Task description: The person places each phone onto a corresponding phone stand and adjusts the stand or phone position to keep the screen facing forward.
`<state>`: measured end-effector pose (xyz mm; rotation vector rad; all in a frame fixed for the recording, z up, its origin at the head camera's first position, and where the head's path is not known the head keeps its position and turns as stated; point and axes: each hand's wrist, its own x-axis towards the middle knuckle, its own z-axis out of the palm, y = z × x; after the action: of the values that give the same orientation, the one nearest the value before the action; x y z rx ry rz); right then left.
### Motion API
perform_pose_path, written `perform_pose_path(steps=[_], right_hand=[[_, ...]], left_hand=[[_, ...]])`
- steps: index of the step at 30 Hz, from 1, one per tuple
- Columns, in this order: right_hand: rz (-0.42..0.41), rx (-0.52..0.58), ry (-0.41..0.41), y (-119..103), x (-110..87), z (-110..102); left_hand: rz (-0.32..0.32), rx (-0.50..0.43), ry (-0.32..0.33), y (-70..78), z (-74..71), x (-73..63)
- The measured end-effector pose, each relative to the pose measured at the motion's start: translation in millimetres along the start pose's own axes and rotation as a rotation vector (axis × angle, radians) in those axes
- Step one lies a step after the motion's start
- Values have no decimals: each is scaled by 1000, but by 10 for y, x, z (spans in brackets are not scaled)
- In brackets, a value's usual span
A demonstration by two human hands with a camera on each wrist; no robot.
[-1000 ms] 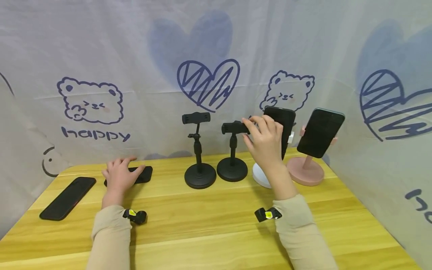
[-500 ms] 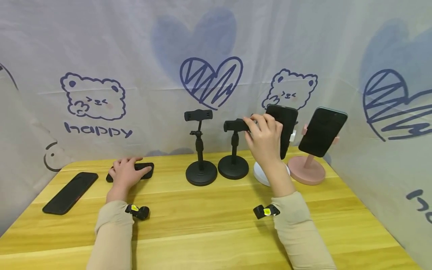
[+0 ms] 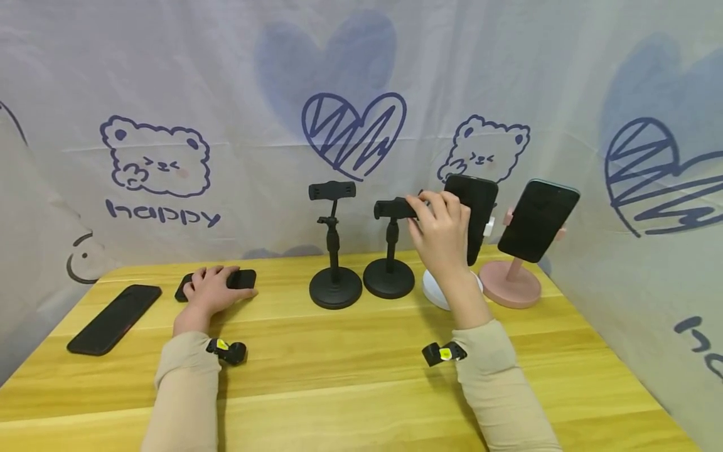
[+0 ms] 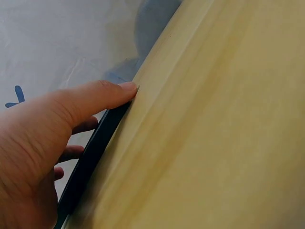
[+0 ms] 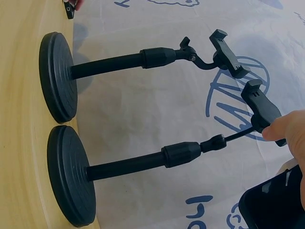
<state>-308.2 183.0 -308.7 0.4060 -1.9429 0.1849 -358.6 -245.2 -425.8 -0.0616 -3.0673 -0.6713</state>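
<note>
At the back left of the table, my left hand (image 3: 210, 292) grips a black phone (image 3: 243, 277) lying flat. Its thumb (image 4: 107, 95) is along the near edge and its other fingers are on the far side, seen in the left wrist view. My right hand (image 3: 443, 229) pinches the right end of the clamp (image 3: 390, 209) on the shorter black phone stand (image 3: 388, 282); the clamp holds no phone. The thumb shows on the clamp in the right wrist view, while the other fingertips are mostly hidden. A taller black phone stand (image 3: 335, 290), its clamp also bare, stands just left.
Behind my right wrist, a white stand (image 3: 435, 292) carries an upright black phone (image 3: 473, 204). A pink stand (image 3: 511, 285) beside it holds another phone (image 3: 538, 220), tilted. One more phone (image 3: 113, 320) lies at the table's left. A printed curtain (image 3: 254, 207) hangs behind.
The left hand's thumb has gone from over the phone to its near edge, and the fingers have settled on it. The right hand stays at the shorter stand's clamp, its fingers closer on it.
</note>
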Motion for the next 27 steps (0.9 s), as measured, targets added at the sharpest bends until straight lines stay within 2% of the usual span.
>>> perform_pose_path(steps=[6, 13, 18, 27], right_hand=[[-1, 6, -7, -15, -6, 12], [-9, 9, -12, -28, -54, 30], [2, 17, -9, -12, -15, 11], [14, 30, -18, -13, -1, -6]], left_hand=[[-10, 0, -2, -28, 5, -39], [-70, 6, 7, 19, 40, -85], [-59, -8, 7, 54, 6, -43], [-54, -1, -48, 110, -94, -51]])
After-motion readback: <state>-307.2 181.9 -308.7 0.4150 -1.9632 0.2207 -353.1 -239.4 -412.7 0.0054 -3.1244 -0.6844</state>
